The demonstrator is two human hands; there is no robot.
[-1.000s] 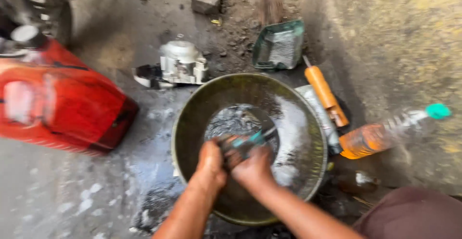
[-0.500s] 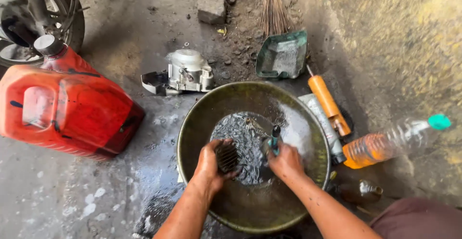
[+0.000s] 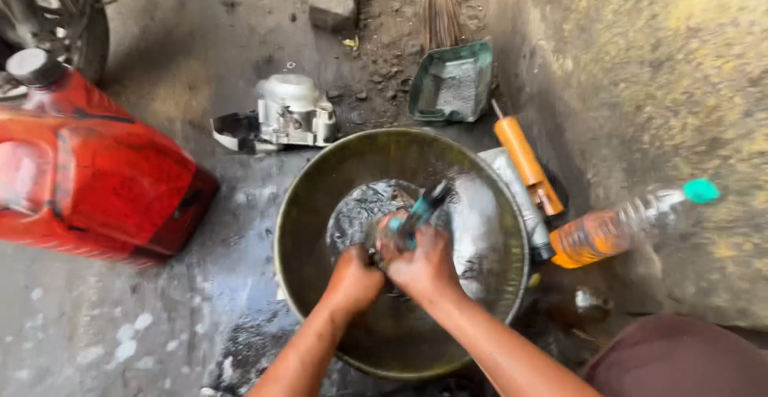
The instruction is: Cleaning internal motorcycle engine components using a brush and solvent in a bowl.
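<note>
Head view: both hands meet at centre of metal basin [image 3: 304, 205]. Left hand [image 3: 352, 279] closed round small dark part, blurred, kind unclear. Right hand [image 3: 424, 267] grips teal-handled brush [image 3: 422, 205], bristles on part. Red jerrycan [image 3: 88, 173] at 9 o'clock, orange-liquid bottle [image 3: 616, 225] at 3. Advice: hold part low over liquid, short firm strokes.

Metal basin [image 3: 312, 205]: dull olive, wet sheen inside, dark glossy liquid pooled at bottom. Brush [image 3: 422, 205]: teal plastic handle, wet. Red jerrycan [image 3: 96, 181]: glossy plastic. Engine part [image 3: 292, 111]: bare cast metal, matt grey. Clear plastic bottle [image 3: 616, 227]: shiny, teal cap. Orange tube [image 3: 524, 161]: smooth plastic. Green dustpan [image 3: 452, 81]: scuffed, dusty. Concrete floor [image 3: 120, 317]: rough, wet-stained.
</note>
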